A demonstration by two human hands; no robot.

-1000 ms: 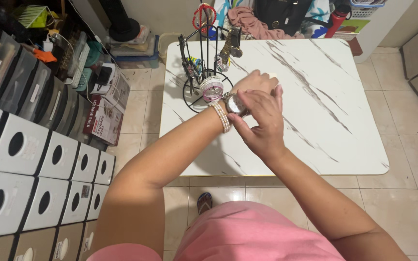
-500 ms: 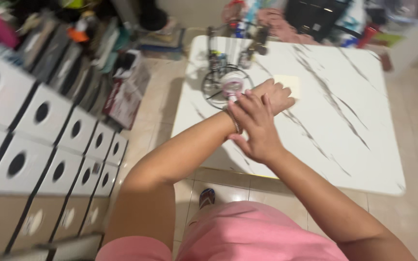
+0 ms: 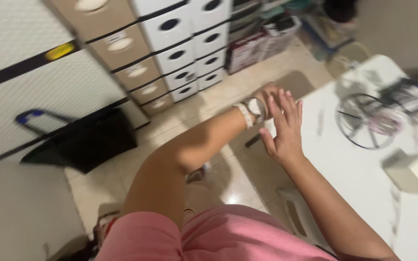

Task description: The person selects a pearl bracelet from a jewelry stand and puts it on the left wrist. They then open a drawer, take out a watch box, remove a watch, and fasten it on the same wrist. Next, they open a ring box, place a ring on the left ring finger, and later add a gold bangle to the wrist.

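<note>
My left arm reaches forward with a pale-banded wristwatch (image 3: 253, 109) on the wrist. My left hand (image 3: 267, 91) is mostly hidden behind my right hand, so its fingers cannot be read. My right hand (image 3: 283, 129) is held flat with fingers spread, its fingertips beside the watch and nothing in it. Both hands hover over the left edge of the white marble table (image 3: 349, 169).
A round wire rack (image 3: 364, 126) and a white box (image 3: 414, 172) sit on the table. Stacked white and beige drawers (image 3: 180, 53) line the left side. A black bag on a trolley (image 3: 83, 137) stands on the tiled floor. A white stool (image 3: 300, 218) is below the table edge.
The view has swung left and turned blurry. My hands have shifted from over the tabletop to its left edge. My right hand has opened flat beside the watch.
</note>
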